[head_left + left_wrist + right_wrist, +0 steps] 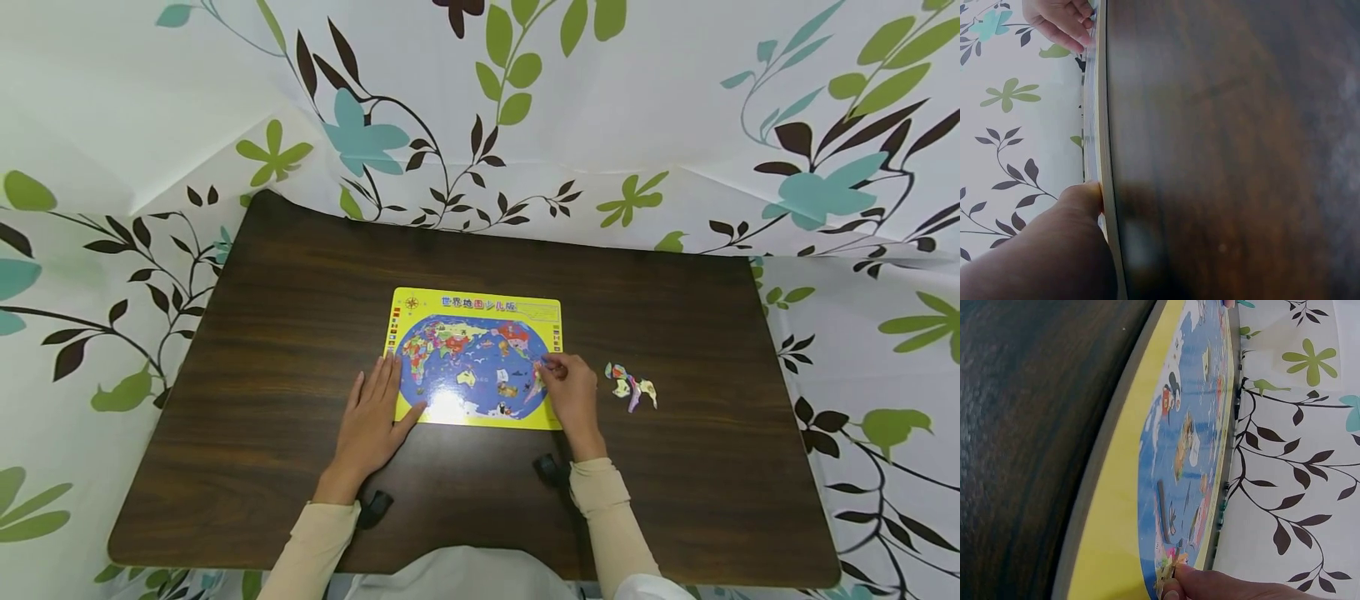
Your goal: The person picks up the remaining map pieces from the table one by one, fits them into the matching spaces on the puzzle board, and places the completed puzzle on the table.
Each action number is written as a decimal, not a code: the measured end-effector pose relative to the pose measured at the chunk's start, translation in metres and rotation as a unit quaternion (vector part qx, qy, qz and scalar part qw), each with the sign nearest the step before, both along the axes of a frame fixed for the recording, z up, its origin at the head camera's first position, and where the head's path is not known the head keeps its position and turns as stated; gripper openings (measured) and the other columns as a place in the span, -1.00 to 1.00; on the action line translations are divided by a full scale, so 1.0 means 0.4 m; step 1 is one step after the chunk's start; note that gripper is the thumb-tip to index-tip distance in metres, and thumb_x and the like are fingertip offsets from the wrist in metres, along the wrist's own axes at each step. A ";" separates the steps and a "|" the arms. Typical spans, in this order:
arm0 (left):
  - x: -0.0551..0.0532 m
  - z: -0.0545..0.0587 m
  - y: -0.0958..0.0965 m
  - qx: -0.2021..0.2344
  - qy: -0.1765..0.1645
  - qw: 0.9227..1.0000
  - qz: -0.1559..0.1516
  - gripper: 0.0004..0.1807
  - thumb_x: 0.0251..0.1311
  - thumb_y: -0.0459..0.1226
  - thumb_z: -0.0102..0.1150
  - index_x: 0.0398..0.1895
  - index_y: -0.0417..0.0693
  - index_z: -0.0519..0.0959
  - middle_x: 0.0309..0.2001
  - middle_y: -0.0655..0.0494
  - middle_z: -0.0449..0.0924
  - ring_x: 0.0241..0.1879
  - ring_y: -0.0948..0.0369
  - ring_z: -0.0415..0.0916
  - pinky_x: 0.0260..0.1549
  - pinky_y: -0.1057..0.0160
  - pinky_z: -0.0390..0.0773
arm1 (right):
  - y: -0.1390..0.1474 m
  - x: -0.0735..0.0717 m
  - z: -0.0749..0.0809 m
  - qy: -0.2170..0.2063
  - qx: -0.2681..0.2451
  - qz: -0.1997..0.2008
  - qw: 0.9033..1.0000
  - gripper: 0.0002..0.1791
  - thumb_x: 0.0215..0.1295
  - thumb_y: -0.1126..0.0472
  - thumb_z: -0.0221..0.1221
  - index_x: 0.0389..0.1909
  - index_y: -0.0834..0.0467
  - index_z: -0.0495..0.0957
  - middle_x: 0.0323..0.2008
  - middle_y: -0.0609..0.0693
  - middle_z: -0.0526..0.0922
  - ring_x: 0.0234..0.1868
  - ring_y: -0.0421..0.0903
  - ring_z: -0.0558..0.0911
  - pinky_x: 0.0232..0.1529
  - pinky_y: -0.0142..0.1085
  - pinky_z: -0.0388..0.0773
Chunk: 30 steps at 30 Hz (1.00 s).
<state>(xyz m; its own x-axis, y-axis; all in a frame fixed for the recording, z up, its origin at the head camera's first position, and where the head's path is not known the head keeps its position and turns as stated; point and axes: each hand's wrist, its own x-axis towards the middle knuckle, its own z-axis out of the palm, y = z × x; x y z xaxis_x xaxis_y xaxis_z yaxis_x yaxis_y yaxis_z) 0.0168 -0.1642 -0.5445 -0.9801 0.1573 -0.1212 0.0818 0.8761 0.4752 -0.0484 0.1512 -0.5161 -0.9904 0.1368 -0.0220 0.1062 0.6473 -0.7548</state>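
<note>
A world map puzzle board (480,422) with a yellow border and blue oceans lies on the dark table. My left hand (372,421) rests with its fingers spread on the board's lower left edge; in the left wrist view, the thumb touches the rim. At the right side of the map, my right hand (573,396) pinches a small puzzle piece (1165,575) between thumb and fingertips, against the board surface. The fingers partly hide that piece. Several loose puzzle pieces (635,397), yellow, purple and multicoloured, lie on the table just right of the right hand.
The dark wooden table (712,483) extends around the board on all sides. A white curtain (675,100) with a leaf pattern hangs behind and beside it. Black wrist devices (375,508) sit at the wrists.
</note>
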 end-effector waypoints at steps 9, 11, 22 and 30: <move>0.002 -0.006 0.000 0.002 0.001 1.000 -0.001 -0.01 0.47 0.19 0.02 0.68 -0.15 -0.13 0.69 -0.07 -0.22 0.66 0.02 -0.31 0.58 -0.08 -0.39 | 0.001 0.002 0.005 -0.015 0.036 0.041 0.998 -0.79 0.37 0.30 0.35 -0.06 0.33 0.77 -0.28 0.16 0.64 -0.33 -0.01 0.61 -0.36 -0.28 0.57; 0.001 -0.006 -0.001 0.002 0.001 1.000 -0.002 -0.01 0.47 0.19 0.01 0.68 -0.15 -0.13 0.69 -0.07 -0.22 0.66 0.03 -0.31 0.58 -0.08 -0.39 | 0.001 0.001 0.007 -0.017 0.050 0.053 0.997 -0.79 0.38 0.29 0.34 -0.05 0.31 0.77 -0.30 0.14 0.62 -0.34 -0.03 0.58 -0.38 -0.31 0.54; 0.002 -0.001 -0.001 0.005 0.001 1.000 0.001 -0.01 0.47 0.19 0.02 0.68 -0.15 -0.12 0.68 -0.08 -0.21 0.66 0.03 -0.30 0.58 -0.07 -0.39 | 0.003 0.006 0.017 -0.020 0.072 0.081 0.994 -0.79 0.38 0.32 0.34 -0.04 0.30 0.77 -0.27 0.16 0.60 -0.33 -0.02 0.54 -0.36 -0.27 0.51; 0.000 -0.001 0.001 0.000 0.000 1.000 0.002 -0.01 0.46 0.19 0.02 0.68 -0.16 -0.12 0.68 -0.07 -0.20 0.66 0.04 -0.30 0.58 -0.06 -0.38 | 0.011 0.002 0.016 -0.022 0.078 0.090 0.993 -0.73 0.40 0.31 0.31 0.05 0.32 0.73 -0.28 0.14 0.59 -0.34 -0.03 0.53 -0.37 -0.26 0.48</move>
